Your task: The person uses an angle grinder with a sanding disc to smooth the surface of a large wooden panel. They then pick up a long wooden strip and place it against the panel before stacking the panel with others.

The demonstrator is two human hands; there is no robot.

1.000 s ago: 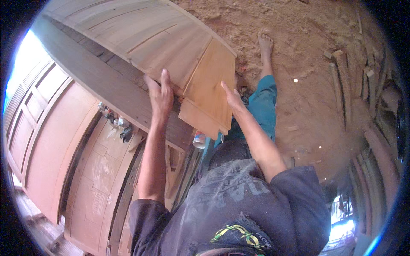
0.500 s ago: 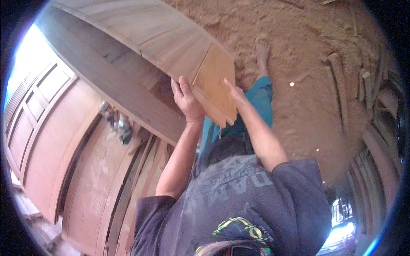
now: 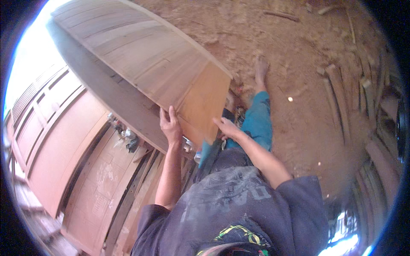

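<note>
A long panel of joined wooden boards (image 3: 145,59) slants from the upper left toward my lap. Its near end is a yellower board (image 3: 205,102), whose lowest tip is blurred. My left hand (image 3: 171,127) grips the panel's left edge beside that board, thumb and fingers closed at the rim. On the opposite side, my right hand (image 3: 228,129) holds the yellow board's right edge; some of its fingers are hidden. Beneath the panel, a wide plank surface (image 3: 115,96) runs along the left.
Panelled wooden doors or frames (image 3: 68,123) stand at the left, near a small cluster of odds and ends (image 3: 128,138). My bare foot (image 3: 261,68) rests on the brown, dusty ground (image 3: 299,123). Wood strips (image 3: 337,100) lie at the right.
Both hands and the panel's near end have come lower and leftward in the picture. The seam beside the yellow board, a distinct line before, is now hard to see.
</note>
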